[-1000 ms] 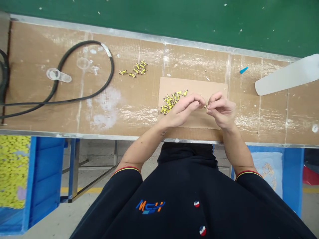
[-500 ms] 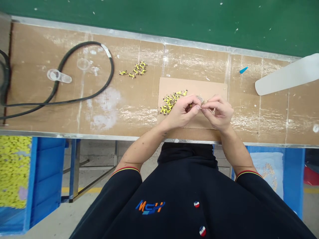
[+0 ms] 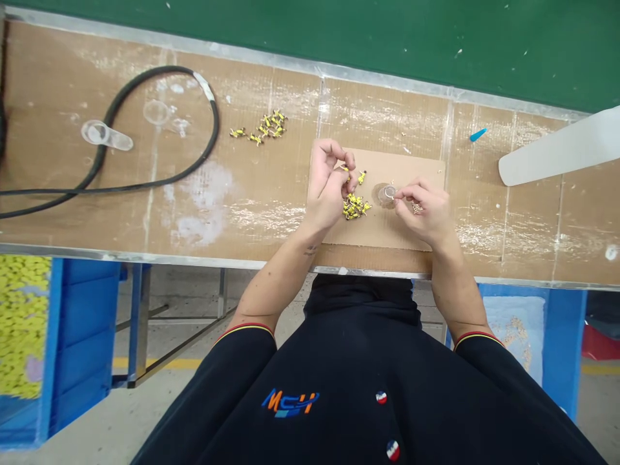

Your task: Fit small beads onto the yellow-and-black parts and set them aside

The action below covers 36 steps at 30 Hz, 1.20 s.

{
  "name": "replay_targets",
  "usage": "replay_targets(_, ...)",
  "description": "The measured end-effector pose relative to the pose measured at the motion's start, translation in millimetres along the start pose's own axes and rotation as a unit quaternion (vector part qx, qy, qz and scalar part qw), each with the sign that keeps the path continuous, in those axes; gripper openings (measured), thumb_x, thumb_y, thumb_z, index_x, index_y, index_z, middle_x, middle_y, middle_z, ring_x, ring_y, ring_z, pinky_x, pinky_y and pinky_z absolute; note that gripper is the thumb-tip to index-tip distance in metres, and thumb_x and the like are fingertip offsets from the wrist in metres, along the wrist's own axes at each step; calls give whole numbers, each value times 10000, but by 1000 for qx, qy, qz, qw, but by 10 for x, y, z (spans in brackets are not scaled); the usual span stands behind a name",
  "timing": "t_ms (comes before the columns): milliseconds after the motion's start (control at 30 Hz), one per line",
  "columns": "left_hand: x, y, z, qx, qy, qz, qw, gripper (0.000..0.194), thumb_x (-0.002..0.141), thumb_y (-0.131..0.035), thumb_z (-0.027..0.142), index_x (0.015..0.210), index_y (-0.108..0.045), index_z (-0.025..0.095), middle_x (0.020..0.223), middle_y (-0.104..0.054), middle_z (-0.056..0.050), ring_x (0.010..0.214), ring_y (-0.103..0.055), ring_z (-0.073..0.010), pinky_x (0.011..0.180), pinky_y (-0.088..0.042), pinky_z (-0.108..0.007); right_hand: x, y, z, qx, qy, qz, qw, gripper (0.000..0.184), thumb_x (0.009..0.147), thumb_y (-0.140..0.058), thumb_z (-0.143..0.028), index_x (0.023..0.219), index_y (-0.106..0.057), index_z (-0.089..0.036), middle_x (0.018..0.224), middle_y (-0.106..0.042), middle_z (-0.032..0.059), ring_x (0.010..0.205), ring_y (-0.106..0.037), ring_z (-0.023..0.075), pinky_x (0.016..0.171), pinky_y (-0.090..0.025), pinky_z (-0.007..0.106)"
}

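Fingers of the left hand [image 3: 328,187] raised and drawn to the thumb, pinching what looks like a single yellow crimp terminal [image 3: 347,167] above a cardboard sheet [image 3: 382,229], the grip partly hidden. Fingers of the right hand [image 3: 422,210] bunched close to the thumb, right beside a small clear plastic cup [image 3: 386,195], with nothing clearly visible between them. Just below the left hand, a loose heap of yellow terminals [image 3: 355,207] on the sheet, probably kept there for a short reach. Near the right hand, a few tiny brass-coloured bits [image 3: 415,208], also within easy reach of the fingers. Sheet laid on the bench [image 3: 271,223], likely to give small parts a separate patch. Farther left, a second cluster of yellow terminals [image 3: 264,126], a looped black cable [image 3: 145,187] and a clear plastic scoop [image 3: 104,134], all well apart from the hands. Off to the right, a small blue plastic piece [image 3: 478,134] and a white paddle [image 3: 557,150]. Below the bench, a blue crate [image 3: 82,336] packed with yellow parts and another blue crate [image 3: 564,342] with a pale lining, both seemingly placed for easy access.
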<state>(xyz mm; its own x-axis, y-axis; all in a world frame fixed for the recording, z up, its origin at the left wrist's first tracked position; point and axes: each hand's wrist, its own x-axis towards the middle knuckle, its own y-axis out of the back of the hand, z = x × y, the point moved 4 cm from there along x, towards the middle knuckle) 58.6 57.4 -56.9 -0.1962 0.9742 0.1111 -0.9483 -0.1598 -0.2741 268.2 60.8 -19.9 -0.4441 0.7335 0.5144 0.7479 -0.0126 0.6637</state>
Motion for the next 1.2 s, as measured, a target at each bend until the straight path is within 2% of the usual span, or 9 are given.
replay_targets(167,-32,-20,11,52,-9,-2,999,147,985,-533,347,1107,-464,301,954,-580,12,577,-436,-66,611,-448,-281,-19,-28,37,-25,-38,-23,999,101,865,-625,-189,792,-685,-224,754,-644,12,638,-536,139,630,-451,303)
replay_targets(267,-39,-14,5,59,-5,-9,998,149,1003,-528,376,1122,-469,308,943,-578,8,605,-473,-78,627,-458,-286,-24,-40,41,-32,-35,-30,998,96,867,-623,-199,800,-687,-226,756,-650,16,649,-548,147,641,-459,306)
replay_targets(433,-30,-27,15,61,-38,-23,997,196,1002,-568,417,1128,-484,293,1022,-579,-5,676,-563,-68,627,-447,-264,-31,-61,50,-53,-25,-28,998,102,869,-615,-182,807,-684,-224,766,-656,19,683,-575,152,661,-467,306)
replay_targets(533,-32,-45,32,48,-44,-16,998,234,979,-621,417,1108,-485,279,1022,-580,-11,729,-611,-79,641,-457,-253,-37,-65,51,-58,-10,-30,998,98,871,-617,-168,821,-683,-220,775,-656,17,689,-583,150,663,-467,301)
replay_targets(700,-43,-57,62,54,-39,-12,998,216,970,-644,405,1073,-516,264,991,-597,-25,823,-640,-117,674,-497,-256,-43,-67,66,-62,-27,-42,997,86,889,-619,-183,845,-678,-228,791,-650,19,717,-592,165,683,-464,315)
replay_targets(967,-44,-53,52,49,-34,-14,998,195,926,-698,351,1041,-590,236,975,-647,-25,818,-644,-108,669,-554,-249,-22,-48,23,-53,-17,-28,998,92,871,-629,-164,833,-684,-226,777,-635,13,692,-580,154,664,-459,312)
replay_targets(1067,-71,-86,70,35,-15,-45,998,282,903,-746,400,1085,-630,219,1025,-689,-35,824,-693,-107,694,-589,-252,2,14,-9,-3,-28,1,1000,78,870,-644,-185,819,-676,-234,749,-615,-5,636,-536,137,618,-445,312)
replay_targets(1200,-145,-187,87,-29,27,-106,994,458,843,-835,496,1171,-665,224,1110,-739,-53,899,-781,-150,753,-639,-278,2,127,-74,78,-37,81,993,104,920,-679,-287,823,-677,-250,705,-582,-21,604,-507,130,573,-426,317)
